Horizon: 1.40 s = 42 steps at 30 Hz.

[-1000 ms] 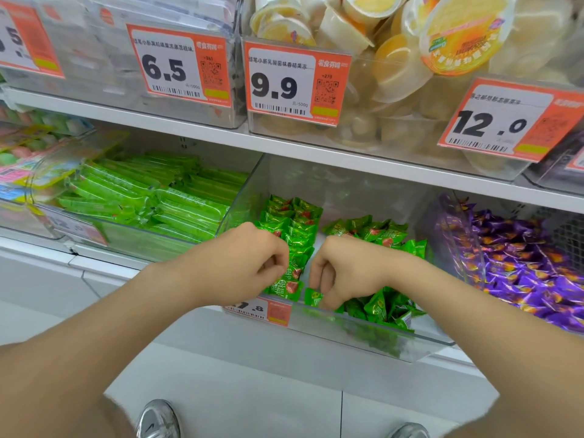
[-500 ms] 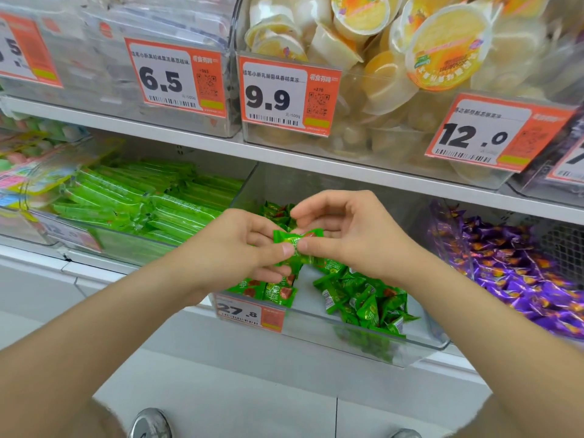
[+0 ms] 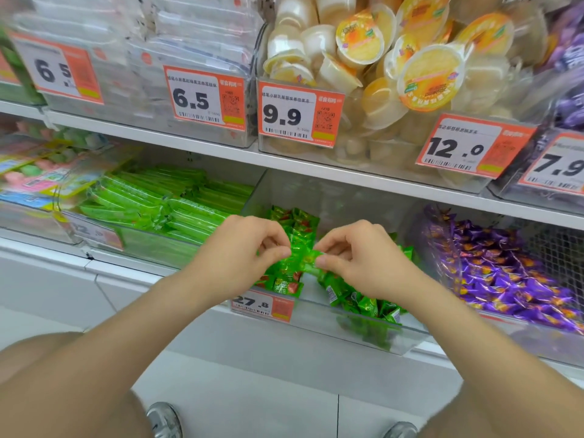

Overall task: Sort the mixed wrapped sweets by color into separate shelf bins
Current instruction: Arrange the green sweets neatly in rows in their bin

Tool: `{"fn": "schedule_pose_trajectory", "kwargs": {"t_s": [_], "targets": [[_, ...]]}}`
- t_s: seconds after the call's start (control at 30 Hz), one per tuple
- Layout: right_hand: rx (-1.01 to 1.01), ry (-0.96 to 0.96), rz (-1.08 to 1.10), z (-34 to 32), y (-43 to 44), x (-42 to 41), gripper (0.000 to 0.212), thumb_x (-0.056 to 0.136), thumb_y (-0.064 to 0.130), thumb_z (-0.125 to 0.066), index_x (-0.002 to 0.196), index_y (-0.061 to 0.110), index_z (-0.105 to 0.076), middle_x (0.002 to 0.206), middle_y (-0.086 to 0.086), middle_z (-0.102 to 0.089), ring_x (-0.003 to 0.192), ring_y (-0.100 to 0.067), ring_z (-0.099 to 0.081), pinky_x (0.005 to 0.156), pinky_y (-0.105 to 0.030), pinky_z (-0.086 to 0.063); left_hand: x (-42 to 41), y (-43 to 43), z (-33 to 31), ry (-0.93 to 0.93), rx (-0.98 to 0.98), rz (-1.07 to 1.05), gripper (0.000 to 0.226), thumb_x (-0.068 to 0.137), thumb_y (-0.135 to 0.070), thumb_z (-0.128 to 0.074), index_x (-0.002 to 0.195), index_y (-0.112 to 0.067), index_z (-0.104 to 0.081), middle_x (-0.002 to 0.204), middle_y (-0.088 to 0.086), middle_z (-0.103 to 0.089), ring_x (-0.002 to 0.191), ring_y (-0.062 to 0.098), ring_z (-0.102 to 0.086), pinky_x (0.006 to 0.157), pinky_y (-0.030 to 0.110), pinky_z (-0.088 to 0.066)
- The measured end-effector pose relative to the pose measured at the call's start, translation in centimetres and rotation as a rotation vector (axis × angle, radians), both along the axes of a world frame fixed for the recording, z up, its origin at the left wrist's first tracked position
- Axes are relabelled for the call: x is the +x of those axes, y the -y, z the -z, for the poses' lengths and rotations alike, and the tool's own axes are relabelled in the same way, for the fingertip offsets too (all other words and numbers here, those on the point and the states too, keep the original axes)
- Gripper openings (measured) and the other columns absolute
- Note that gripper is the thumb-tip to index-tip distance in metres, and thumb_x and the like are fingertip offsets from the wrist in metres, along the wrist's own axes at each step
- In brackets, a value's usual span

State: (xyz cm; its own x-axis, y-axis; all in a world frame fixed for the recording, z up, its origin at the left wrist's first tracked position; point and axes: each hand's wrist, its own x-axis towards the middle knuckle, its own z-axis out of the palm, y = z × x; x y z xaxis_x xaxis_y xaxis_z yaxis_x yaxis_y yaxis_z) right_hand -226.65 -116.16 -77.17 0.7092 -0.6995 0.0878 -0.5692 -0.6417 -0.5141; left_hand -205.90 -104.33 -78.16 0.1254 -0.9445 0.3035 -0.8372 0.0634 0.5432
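Over the front edge of the middle bin (image 3: pixel 316 320), left hand (image 3: pixel 240 259) and right hand (image 3: pixel 366 263) each pinch an end of one green sweet (image 3: pixel 300 257). Looks like the checking step; next it likely just drops onto the green pile (image 3: pixel 363 303) below.

The person is pinching one green sweet (image 3: pixel 300 259) between the left hand (image 3: pixel 240 257) and the right hand (image 3: pixel 363 259), holding it just above the clear bin (image 3: pixel 316 319) of green sweets (image 3: pixel 363 303). Purple sweets (image 3: pixel 505 279) are lying in the neighbouring bin (image 3: pixel 537 343) to the right.
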Motion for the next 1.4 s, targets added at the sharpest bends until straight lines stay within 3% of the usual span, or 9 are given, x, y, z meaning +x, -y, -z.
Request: {"fn": "schedule_pose_trajectory", "kwargs": {"t_s": [0.07, 0.23, 0.37, 0.5, 0.6, 0.8, 1.07, 1.2, 1.4], "targets": [[-0.069, -0.054, 0.035, 1.2, 0.8, 0.7, 0.015, 0.09, 0.033, -0.08, 0.104, 0.027, -0.079, 0.082, 0.013, -0.072, 0.082, -0.012, -0.067, 0.09, -0.034, -0.056, 0.7, -0.1, 0.2, 0.105, -0.015, -0.012, 0.007, 0.097, -0.032, -0.071, 0.1, -0.031, -0.077, 0.091, -0.017, -0.073, 0.089, 0.002, -0.064, 0.086, 0.034, -0.055], [0.17, -0.241, -0.045, 3.1, 1.0, 3.1, 0.021, 0.087, 0.019, -0.084, 0.107, 0.016, -0.078, 0.086, 0.004, -0.077, 0.074, -0.009, -0.074, 0.08, -0.034, -0.063, 1.3, -0.1, 0.5, 0.33, 0.035, 0.036, 0.019, 0.098, -0.026, -0.066, 0.112, -0.036, -0.074, 0.104, -0.013, -0.072, 0.103, 0.019, -0.058, 0.094, 0.043, -0.048], [0.192, -0.36, -0.097, 4.1, 0.6, 4.7, 0.019, 0.084, 0.019, -0.082, 0.102, 0.021, -0.081, 0.073, 0.012, -0.07, 0.066, -0.009, -0.073, 0.065, -0.023, -0.057, 1.5, 0.0, 0.6, 0.389, 0.07, 0.057, 0.021, 0.101, -0.032, -0.06, 0.117, -0.041, -0.071, 0.113, -0.017, -0.071, 0.112, 0.014, -0.059, 0.097, 0.041, -0.041], [0.093, -0.333, 0.041, 5.2, 0.2, 5.7, 0.016, 0.082, 0.013, -0.077, 0.092, 0.026, -0.082, 0.096, -0.004, -0.07, 0.079, -0.014, -0.065, 0.065, -0.025, -0.048, 1.6, 0.1, 0.7, 0.401, 0.067, 0.059, 0.022, 0.103, -0.034, -0.056, 0.118, -0.042, -0.069, 0.112, -0.02, -0.07, 0.112, 0.009, -0.059, 0.099, 0.038, -0.038], [0.124, -0.327, 0.043, 5.5, 0.3, 5.9, 0.012, 0.082, 0.012, -0.08, 0.09, 0.021, -0.084, 0.092, -0.006, -0.074, 0.062, -0.005, -0.06, 0.053, -0.02, -0.046, 1.7, 0.1, 0.9, 0.403, 0.064, 0.058, 0.021, 0.103, -0.035, -0.055, 0.118, -0.042, -0.069, 0.11, -0.022, -0.069, 0.112, 0.006, -0.059, 0.099, 0.037, -0.036], [0.008, -0.211, 0.049, 5.8, 0.2, 5.8, 0.014, 0.079, 0.009, -0.079, 0.081, 0.022, -0.084, 0.079, 0.004, -0.075, 0.096, -0.02, -0.067, 0.082, -0.037, -0.061, 1.6, 0.1, 0.8, 0.423, 0.061, 0.06, 0.021, 0.103, -0.033, -0.055, 0.116, -0.04, -0.07, 0.106, -0.02, -0.071, 0.108, 0.006, -0.062, 0.097, 0.037, -0.035], [-0.074, -0.218, -0.041, 5.5, 0.3, 5.3, 0.006, 0.075, 0.022, -0.084, 0.073, 0.022, -0.079, 0.063, 0.015, -0.062, 0.071, -0.007, -0.062, 0.069, -0.03, -0.054, 1.2, 0.1, 0.5, 0.419, 0.103, 0.079, 0.023, 0.103, -0.029, -0.055, 0.118, -0.037, -0.071, 0.106, -0.015, -0.072, 0.103, 0.01, -0.063, 0.095, 0.036, -0.046], [-0.086, -0.23, -0.046, 4.2, 1.1, 4.6, 0.025, 0.077, 0.044, -0.088, 0.069, 0.025, -0.074, 0.066, 0.01, -0.067, 0.073, -0.009, -0.063, 0.074, -0.035, -0.056, 0.8, 0.4, 0.8, 0.386, 0.151, 0.116, 0.023, 0.102, -0.026, -0.056, 0.116, -0.033, -0.073, 0.104, -0.011, -0.07, 0.094, 0.012, -0.064, 0.083, 0.039, -0.056], [-0.133, -0.302, -0.127, 0.1, 4.5, -0.1, 0.008, 0.083, 0.029, -0.084, 0.087, 0.023, -0.08, 0.072, 0.01, -0.074, 0.071, 0.002, -0.068, 0.083, -0.031, -0.058, 0.0, 0.9, 1.3, 0.374, 0.18, 0.145, 0.02, 0.102, -0.033, -0.055, 0.113, -0.036, -0.071, 0.102, -0.016, -0.069, 0.086, 0.005, -0.062, 0.078, 0.037, -0.058]]}}
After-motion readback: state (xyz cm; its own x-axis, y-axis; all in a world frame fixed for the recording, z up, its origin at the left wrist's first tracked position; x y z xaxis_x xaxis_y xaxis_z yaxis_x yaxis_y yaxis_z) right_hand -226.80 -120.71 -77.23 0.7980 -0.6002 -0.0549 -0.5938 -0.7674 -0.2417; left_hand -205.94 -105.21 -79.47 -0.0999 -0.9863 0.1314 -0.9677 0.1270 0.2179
